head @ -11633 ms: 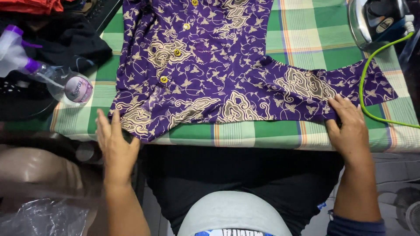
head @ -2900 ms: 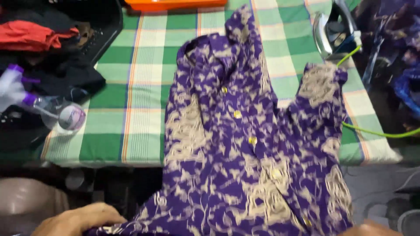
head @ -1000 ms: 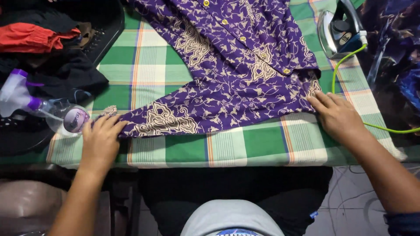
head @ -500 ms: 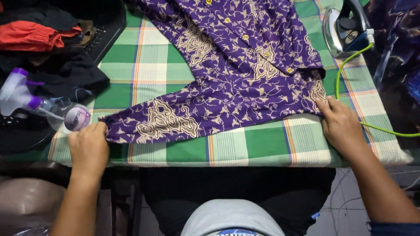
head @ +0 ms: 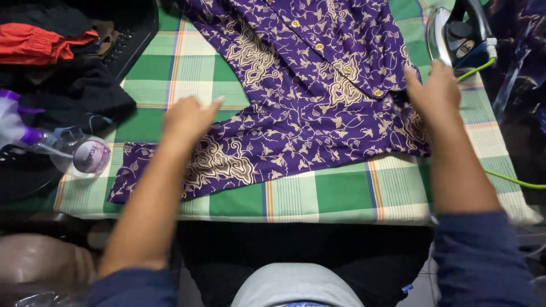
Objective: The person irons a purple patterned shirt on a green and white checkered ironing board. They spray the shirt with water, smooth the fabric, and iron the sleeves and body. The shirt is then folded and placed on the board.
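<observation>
Left hand [head: 190,116], fingers loosely spread and gripping nothing, lies over the upper edge of the purple patterned shirt [head: 318,85] where its sleeve [head: 239,156] runs out flat toward the near left corner; whether the palm presses the cloth or hangs just above it cannot be told, as the hand is blurred. Right hand [head: 435,91] is likewise open and holds nothing, its fingers extended over the shirt's right side near the lowest visible yellow button [head: 376,92], with the fingertips close to the base of the iron [head: 460,34]. Shirt lies face up on the green checked ironing surface [head: 341,196], button placket running diagonally up and left, body extending past the top edge of the view. Sleeve appears laid out and largely flat; small folds remain at its cuff end and along the right hem. Iron stands upright on its heel at the far right corner, green cord [head: 515,179] trailing off the right edge, and neither hand is on it. Judgement: laying-out is well advanced, pressing of this section has not started. Spray bottle [head: 74,153] lies on its side just beside the sleeve's cuff end. Dark and red garments [head: 48,42] are heaped in a black basket [head: 133,34] at upper left.
</observation>
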